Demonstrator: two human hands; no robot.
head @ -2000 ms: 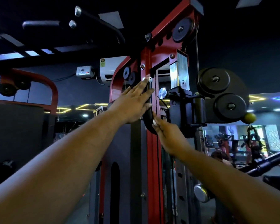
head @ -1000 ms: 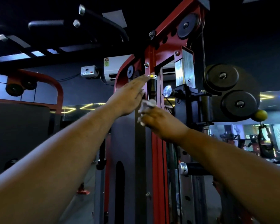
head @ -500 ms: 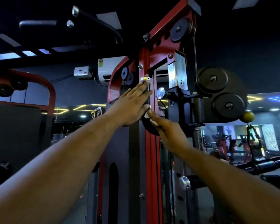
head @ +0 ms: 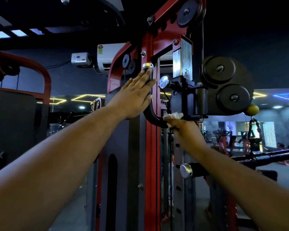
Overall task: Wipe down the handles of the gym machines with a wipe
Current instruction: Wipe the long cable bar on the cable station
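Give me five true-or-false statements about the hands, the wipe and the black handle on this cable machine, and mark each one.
1. The right hand holds the wipe against the lower curved end of the black handle. True.
2. The left hand grips a dumbbell. False: it rests with straight fingers on the handle's upright part.
3. The handle's top has a silver cap. True.
4. The number on the metal plate reads 45. False: it reads 21.
5. The machine's upright frame is blue. False: it is red.
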